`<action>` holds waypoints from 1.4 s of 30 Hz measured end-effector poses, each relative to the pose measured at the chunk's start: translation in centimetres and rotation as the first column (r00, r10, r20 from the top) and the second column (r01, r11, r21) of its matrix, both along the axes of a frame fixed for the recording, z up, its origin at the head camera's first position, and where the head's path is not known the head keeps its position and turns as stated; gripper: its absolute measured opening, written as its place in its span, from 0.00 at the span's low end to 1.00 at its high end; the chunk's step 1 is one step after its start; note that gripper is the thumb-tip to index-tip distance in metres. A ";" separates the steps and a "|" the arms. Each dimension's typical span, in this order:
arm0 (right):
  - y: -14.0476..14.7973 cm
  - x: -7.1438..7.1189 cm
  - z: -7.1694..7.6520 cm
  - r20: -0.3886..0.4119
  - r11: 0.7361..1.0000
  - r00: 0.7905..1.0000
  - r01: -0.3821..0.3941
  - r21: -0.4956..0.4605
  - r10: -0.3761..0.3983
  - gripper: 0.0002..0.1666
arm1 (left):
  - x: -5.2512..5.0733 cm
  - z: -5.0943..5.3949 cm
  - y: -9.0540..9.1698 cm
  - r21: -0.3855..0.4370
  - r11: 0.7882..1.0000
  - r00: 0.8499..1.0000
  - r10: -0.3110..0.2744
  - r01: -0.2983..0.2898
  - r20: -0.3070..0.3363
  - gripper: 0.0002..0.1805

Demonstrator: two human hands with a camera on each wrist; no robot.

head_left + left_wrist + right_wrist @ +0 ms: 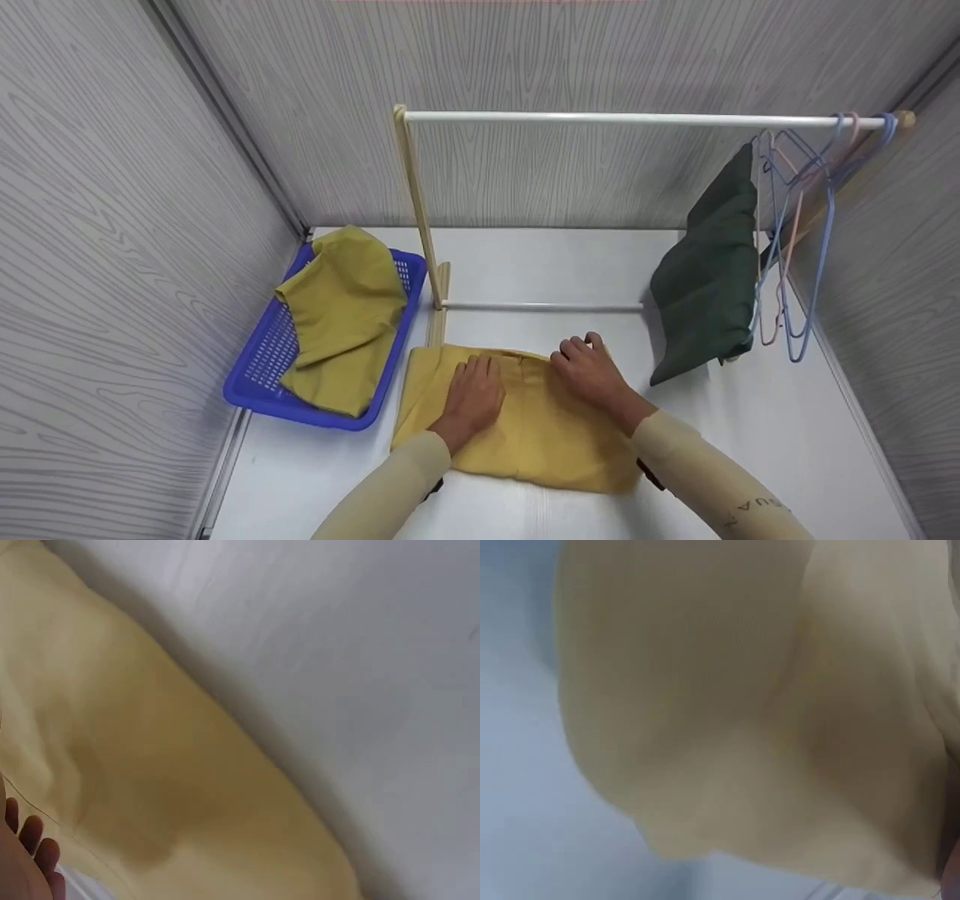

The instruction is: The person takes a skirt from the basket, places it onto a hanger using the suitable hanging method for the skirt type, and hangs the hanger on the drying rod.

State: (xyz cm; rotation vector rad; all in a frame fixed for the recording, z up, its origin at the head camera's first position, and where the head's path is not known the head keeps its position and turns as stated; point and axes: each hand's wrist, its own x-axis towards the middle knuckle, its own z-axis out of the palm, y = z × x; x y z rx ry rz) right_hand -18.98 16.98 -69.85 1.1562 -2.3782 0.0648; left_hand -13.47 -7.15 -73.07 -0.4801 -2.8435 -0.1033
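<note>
Resting on the yellow cloth (517,442), your left hand (476,394) has its fingers loosely bent, not gripping anything I can see. Your right hand (589,371) sits at the far edge, fingers curled, but can't tell if they actually pinch it. The cloth lies on the table right in front of you. My guess: tug harder with the right and the whole thing skews, cuz the left is only resting on it. Shove it forward and it'd probably bunch against the rack's foot (437,328) at that far edge.

Table (555,262) is white and looks smooth, so sliding seems likely too. Grainy grey walls (525,45) box you in at the back and sides. Blue basket (300,418) on the left, hangers (829,217) and green cloth (709,277) on the right.
</note>
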 end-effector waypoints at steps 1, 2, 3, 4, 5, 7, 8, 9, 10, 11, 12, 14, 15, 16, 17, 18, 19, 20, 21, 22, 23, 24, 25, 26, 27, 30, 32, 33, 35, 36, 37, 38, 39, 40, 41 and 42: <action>0.0 0.0 0.4 -0.008 1.000 1.000 -0.019 -0.004 0.019 0.07 | -0.6 0.5 0.0 0.000 0.999 0.999 -0.040 0.040 -0.026 0.18; 0.0 -0.1 0.8 -0.014 0.999 0.999 -0.038 -0.011 0.038 0.08 | -1.1 1.1 -0.1 -0.006 0.997 0.996 -0.080 0.079 -0.038 0.21; 0.1 -0.1 1.1 -0.025 0.998 0.998 -0.056 -0.018 0.056 0.08 | -1.7 1.6 -0.2 -0.019 0.993 0.992 -0.120 0.119 -0.047 0.25; 0.1 -0.1 1.4 -0.035 0.997 0.997 -0.076 -0.028 0.075 0.08 | -2.2 2.1 -0.3 -0.035 0.987 0.986 -0.158 0.156 -0.046 0.28; 0.1 -0.1 1.7 -0.039 0.995 0.995 -0.095 -0.039 0.094 0.08 | -2.7 2.6 -0.5 -0.056 0.980 0.980 -0.193 0.190 -0.040 0.29; 0.1 -0.1 2.2 -0.044 0.991 0.991 -0.126 -0.054 0.124 0.08 | -3.5 3.3 -0.9 -0.109 0.963 0.968 -0.250 0.246 -0.024 0.27; 0.2 -0.1 2.4 -0.047 0.989 0.990 -0.138 -0.061 0.135 0.08 | -3.8 3.6 -1.1 -0.129 0.954 0.961 -0.276 0.271 -0.022 0.24; 0.2 0.0 2.5 -0.050 0.987 0.989 -0.145 -0.068 0.142 0.09 | -3.9 3.9 -1.3 -0.143 0.945 0.953 -0.301 0.295 -0.024 0.20; 0.3 0.1 2.6 -0.049 0.986 0.988 -0.147 -0.074 0.144 0.09 | -4.0 4.1 -1.5 -0.150 0.936 0.945 -0.325 0.317 -0.030 0.17; 0.3 0.2 2.6 -0.046 0.986 0.989 -0.146 -0.078 0.143 0.09 | -4.1 4.3 -1.6 -0.157 0.928 0.936 -0.348 0.338 -0.043 0.14; 0.3 0.3 2.7 -0.040 0.986 0.989 -0.145 -0.083 0.142 0.08 | -4.0 4.5 -1.6 -0.154 0.921 0.928 -0.369 0.358 -0.054 0.13; 0.2 0.5 2.7 -0.021 0.986 0.990 -0.143 -0.091 0.142 0.08 | -3.9 4.8 -1.3 -0.129 0.909 0.910 -0.408 0.397 -0.072 0.14; 0.1 0.6 2.7 -0.018 0.985 0.989 -0.146 -0.091 0.145 0.08 | -3.9 5.0 -1.1 -0.111 0.903 0.902 -0.424 0.415 -0.076 0.15; -0.1 0.7 2.8 -0.013 0.985 0.988 -0.152 -0.086 0.151 0.10 | -3.8 5.2 -0.8 -0.100 0.895 0.892 -0.443 0.435 -0.085 0.15; -0.3 0.8 2.8 -0.012 0.984 0.987 -0.162 -0.077 0.161 0.12 | -3.8 5.4 -0.5 -0.093 0.885 0.881 -0.463 0.456 -0.094 0.15; -0.6 0.9 2.9 -0.017 0.982 0.985 -0.175 -0.065 0.174 0.13 | -3.7 5.6 -0.2 -0.090 0.874 0.869 -0.484 0.477 -0.101 0.14; -0.7 1.0 3.0 -0.027 0.980 0.982 -0.191 -0.053 0.189 0.14 | -3.6 5.8 0.0 -0.099 0.861 0.854 -0.508 0.499 -0.114 0.13; -0.9 1.1 3.1 -0.043 0.978 0.978 -0.206 -0.044 0.204 0.15 | -3.5 6.1 0.2 -0.112 0.848 0.839 -0.529 0.518 -0.129 0.12; -0.9 1.2 3.2 -0.056 0.976 0.975 -0.217 -0.037 0.215 0.16 | -3.4 6.4 0.4 -0.126 0.836 0.824 -0.548 0.534 -0.142 0.12; -0.9 1.2 3.3 -0.068 0.973 0.972 -0.228 -0.036 0.225 0.16 | -3.3 6.6 0.5 -0.147 0.823 0.806 -0.568 0.549 -0.165 0.11; -0.8 1.3 3.4 -0.078 0.970 0.969 -0.239 -0.038 0.236 0.18 | -3.2 6.8 0.5 -0.162 0.812 0.791 -0.584 0.561 -0.183 0.11; -0.6 1.3 3.4 -0.088 0.967 0.965 -0.250 -0.046 0.245 0.19 | -3.1 7.0 0.4 -0.178 0.802 0.777 -0.597 0.570 -0.200 0.12; -0.4 1.3 3.5 -0.096 0.964 0.963 -0.259 -0.055 0.253 0.21 | -3.0 7.2 0.3 -0.191 0.794 0.765 -0.607 0.577 -0.215 0.13; -0.2 1.3 3.6 -0.104 0.961 0.960 -0.269 -0.063 0.261 0.22 | -2.9 7.3 0.2 -0.198 0.789 0.757 -0.614 0.582 -0.224 0.14; 0.0 1.3 3.6 -0.110 0.958 0.956 -0.279 -0.066 0.271 0.22 | -2.8 7.5 0.1 -0.201 0.786 0.750 -0.618 0.584 -0.235 0.15; 0.5 1.2 3.9 -0.145 0.945 0.941 -0.319 -0.069 0.307 0.20 | -2.7 7.8 -0.2 -0.195 0.782 0.738 -0.623 0.592 -0.259 0.16; 0.8 1.2 4.0 -0.174 0.939 0.930 -0.337 -0.060 0.323 0.18 | -2.7 8.0 -0.1 -0.189 0.780 0.731 -0.625 0.597 -0.273 0.16; 0.9 1.2 4.0 -0.187 0.938 0.926 -0.342 -0.054 0.327 0.17 | -2.6 8.1 0.0 -0.190 0.780 0.728 -0.625 0.597 -0.280 0.14; 1.1 1.3 4.1 -0.211 0.939 0.921 -0.342 -0.036 0.327 0.15 | -2.5 8.3 0.3 -0.203 0.777 0.719 -0.628 0.595 -0.296 0.12; 1.2 1.3 4.2 -0.214 0.940 0.921 -0.339 -0.023 0.327 0.15 | -2.5 8.3 0.5 -0.216 0.779 0.717 -0.627 0.589 -0.305 0.11; 1.2 1.3 4.2 -0.216 0.943 0.921 -0.333 -0.011 0.323 0.15 | -2.5 8.2 0.6 -0.233 0.781 0.715 -0.625 0.580 -0.314 0.11; 1.2 1.4 4.3 -0.222 0.944 0.921 -0.329 -0.003 0.320 0.15 | -2.4 8.2 0.6 -0.252 0.784 0.715 -0.621 0.567 -0.321 0.11; 1.1 1.4 4.3 -0.228 0.945 0.920 -0.327 0.001 0.319 0.16 | -2.5 8.2 0.7 -0.270 0.785 0.712 -0.620 0.558 -0.330 0.11; 1.1 1.4 4.4 -0.229 0.946 0.921 -0.323 0.004 0.315 0.17 | -2.6 8.1 0.7 -0.281 0.784 0.708 -0.620 0.553 -0.336 0.12; 1.1 1.4 4.5 -0.237 0.948 0.920 -0.318 0.007 0.310 0.19 | -2.7 8.0 0.7 -0.288 0.782 0.702 -0.623 0.552 -0.344 0.13; 1.1 1.3 4.5 -0.245 0.950 0.921 -0.311 0.004 0.302 0.21 | -2.9 8.0 0.6 -0.291 0.780 0.698 -0.626 0.554 -0.347 0.14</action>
